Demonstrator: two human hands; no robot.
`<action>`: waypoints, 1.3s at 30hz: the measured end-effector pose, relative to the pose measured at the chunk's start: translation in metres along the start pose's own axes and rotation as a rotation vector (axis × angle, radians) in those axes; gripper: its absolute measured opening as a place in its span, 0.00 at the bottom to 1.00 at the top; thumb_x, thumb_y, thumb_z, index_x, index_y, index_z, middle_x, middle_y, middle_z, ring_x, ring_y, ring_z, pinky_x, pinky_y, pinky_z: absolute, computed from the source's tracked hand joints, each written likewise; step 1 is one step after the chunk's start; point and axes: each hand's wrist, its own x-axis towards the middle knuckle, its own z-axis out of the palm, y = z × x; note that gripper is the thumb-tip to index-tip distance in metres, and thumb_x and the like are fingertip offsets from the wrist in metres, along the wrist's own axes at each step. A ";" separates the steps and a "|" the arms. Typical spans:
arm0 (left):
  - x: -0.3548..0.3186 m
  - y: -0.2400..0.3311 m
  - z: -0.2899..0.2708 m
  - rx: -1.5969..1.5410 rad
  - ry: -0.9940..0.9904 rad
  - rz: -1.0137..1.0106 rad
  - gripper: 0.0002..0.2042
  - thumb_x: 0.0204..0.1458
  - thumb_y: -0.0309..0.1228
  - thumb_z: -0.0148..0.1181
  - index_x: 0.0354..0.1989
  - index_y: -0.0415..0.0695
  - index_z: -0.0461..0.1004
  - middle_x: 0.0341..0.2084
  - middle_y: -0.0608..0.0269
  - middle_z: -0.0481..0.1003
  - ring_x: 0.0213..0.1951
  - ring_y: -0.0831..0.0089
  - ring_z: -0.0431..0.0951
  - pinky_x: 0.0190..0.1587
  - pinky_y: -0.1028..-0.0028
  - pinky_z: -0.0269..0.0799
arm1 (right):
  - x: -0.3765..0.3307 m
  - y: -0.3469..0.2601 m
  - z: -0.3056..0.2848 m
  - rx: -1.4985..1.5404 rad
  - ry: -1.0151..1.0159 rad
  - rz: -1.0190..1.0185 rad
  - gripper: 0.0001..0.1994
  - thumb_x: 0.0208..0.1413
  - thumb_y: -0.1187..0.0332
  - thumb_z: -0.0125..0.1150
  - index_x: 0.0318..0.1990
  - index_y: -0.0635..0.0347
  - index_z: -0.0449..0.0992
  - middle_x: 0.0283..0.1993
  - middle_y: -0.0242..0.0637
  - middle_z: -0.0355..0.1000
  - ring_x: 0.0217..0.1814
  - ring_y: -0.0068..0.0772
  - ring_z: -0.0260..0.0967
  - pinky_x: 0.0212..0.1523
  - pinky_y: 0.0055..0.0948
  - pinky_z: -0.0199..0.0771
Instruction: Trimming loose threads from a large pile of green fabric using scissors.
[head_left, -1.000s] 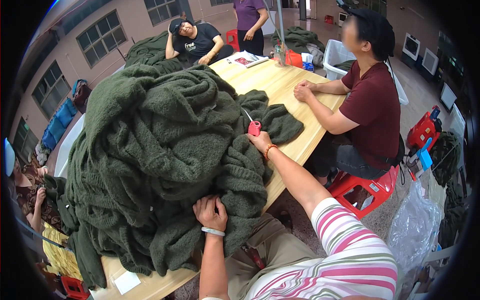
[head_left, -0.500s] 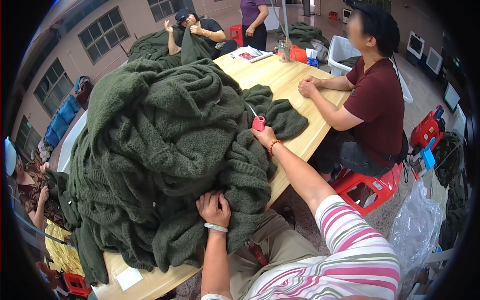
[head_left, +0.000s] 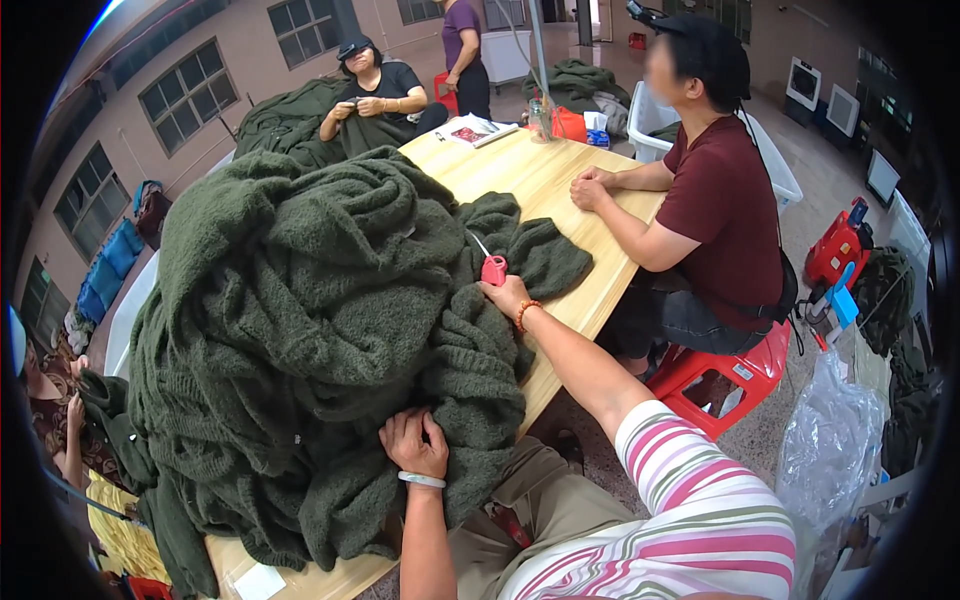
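Red-handled snips (head_left: 492, 267) in right hand's (head_left: 508, 295) closed fingers, blade up-left; left hand (head_left: 412, 443) gripping green knit pile (head_left: 300, 330).

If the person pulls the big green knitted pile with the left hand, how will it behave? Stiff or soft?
Probably soft and floppy: the dark green knitted pile sags in deep folds and hangs over the edge of the wooden table. It likely feels heavy, being heaped high. The left hand sinks into it, so a pull may stretch one layer rather than shift the whole heap.
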 end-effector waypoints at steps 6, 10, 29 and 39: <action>-0.004 0.001 -0.001 0.006 -0.011 0.002 0.04 0.44 0.25 0.54 0.28 0.43 0.74 0.28 0.61 0.75 0.32 0.60 0.72 0.37 0.64 0.63 | -0.003 0.006 0.000 -0.045 -0.002 0.003 0.19 0.44 0.54 0.64 0.30 0.66 0.77 0.26 0.44 0.75 0.30 0.33 0.73 0.34 0.31 0.70; 0.000 0.003 0.003 0.003 -0.005 0.004 0.04 0.45 0.26 0.54 0.28 0.43 0.74 0.27 0.61 0.74 0.31 0.60 0.72 0.36 0.64 0.62 | 0.002 0.007 -0.001 -0.008 0.033 -0.013 0.19 0.42 0.55 0.65 0.28 0.66 0.76 0.25 0.47 0.74 0.31 0.42 0.75 0.34 0.34 0.70; 0.001 0.001 0.001 0.035 -0.027 0.022 0.05 0.47 0.24 0.53 0.29 0.42 0.75 0.28 0.59 0.74 0.31 0.58 0.71 0.36 0.64 0.62 | 0.003 0.002 0.002 -0.001 0.002 -0.015 0.15 0.47 0.59 0.63 0.27 0.65 0.75 0.22 0.39 0.73 0.25 0.29 0.72 0.31 0.30 0.69; 0.002 0.001 0.001 0.037 -0.034 0.022 0.04 0.47 0.24 0.52 0.29 0.41 0.74 0.28 0.58 0.73 0.32 0.59 0.71 0.36 0.64 0.63 | 0.006 0.005 0.003 0.066 -0.029 0.020 0.17 0.45 0.58 0.65 0.29 0.66 0.76 0.24 0.40 0.74 0.27 0.28 0.72 0.33 0.29 0.70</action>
